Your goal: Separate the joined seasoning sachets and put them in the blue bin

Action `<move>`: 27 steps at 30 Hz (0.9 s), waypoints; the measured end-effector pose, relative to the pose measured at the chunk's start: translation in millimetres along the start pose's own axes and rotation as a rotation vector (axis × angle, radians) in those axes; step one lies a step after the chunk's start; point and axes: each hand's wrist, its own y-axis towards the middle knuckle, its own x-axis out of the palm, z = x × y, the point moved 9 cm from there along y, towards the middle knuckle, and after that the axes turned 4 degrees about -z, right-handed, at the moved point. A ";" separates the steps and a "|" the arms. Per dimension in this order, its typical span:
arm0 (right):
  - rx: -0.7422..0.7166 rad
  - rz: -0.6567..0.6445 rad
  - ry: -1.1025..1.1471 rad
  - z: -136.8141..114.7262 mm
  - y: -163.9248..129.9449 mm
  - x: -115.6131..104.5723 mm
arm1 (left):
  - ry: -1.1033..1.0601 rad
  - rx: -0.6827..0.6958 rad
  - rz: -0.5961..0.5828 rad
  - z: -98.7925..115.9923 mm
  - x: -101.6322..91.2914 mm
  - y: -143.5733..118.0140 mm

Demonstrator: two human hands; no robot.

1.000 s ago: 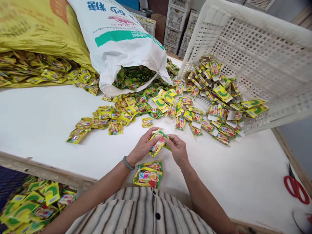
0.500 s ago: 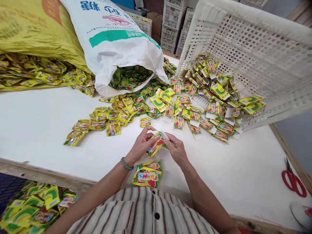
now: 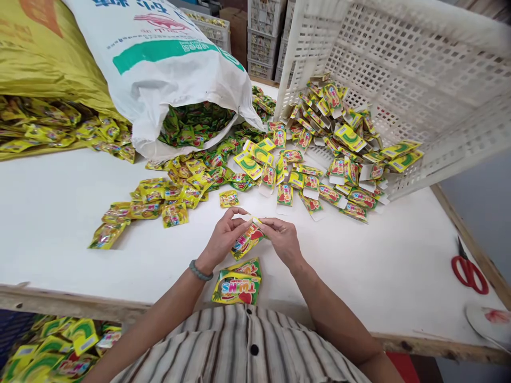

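Observation:
Between my two hands is a small yellow-green TWINS box [image 3: 246, 241], tilted, with its flap end away from me. My left hand [image 3: 224, 236] pinches its left side, thumb on the front. My right hand [image 3: 282, 239] has thumb and fingers closed at the flap end on the right. Close to my body lie two flat TWINS packs [image 3: 238, 287], one overlapping the other. Just beyond my fingers sits a single yellow sachet [image 3: 229, 199]. Farther off is a group of yellow sachets [image 3: 151, 197], and to the right are several open-flapped boxes [image 3: 311, 183].
A white sack [image 3: 159, 85] spills green sachets [image 3: 195, 125]; a yellow sack [image 3: 43, 58] lies left of it. A tipped white crate [image 3: 399, 64] holds boxes at the right. Red-handled scissors [image 3: 470, 274] lie near the table's right edge. More packs [image 3: 51, 346] fill a bin below left.
The white flap that stood up at the box's end is now folded down under my fingers. My right thumb has moved inward onto that end. The view has shifted slightly.

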 end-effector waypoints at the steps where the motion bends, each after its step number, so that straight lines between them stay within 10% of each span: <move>1: 0.039 -0.016 0.069 5.0 0.4 0.6 | 0.013 0.002 0.003 0.1 -0.4 0.1; 4: 0.063 -0.043 0.097 8.1 -0.3 1.4 | 0.038 0.003 0.006 -0.5 -1.6 0.7; 11: -0.281 0.065 -0.635 -30.2 -10.6 3.8 | 0.008 -0.065 0.072 -3.2 -3.6 -0.6; 17: -0.019 -0.017 -0.330 -8.3 0.3 -7.6 | -0.038 -0.141 0.050 -8.1 -2.1 -1.1; 27: 0.086 -0.078 0.041 2.2 1.0 -5.2 | 0.302 0.163 0.004 17.0 -1.1 -4.4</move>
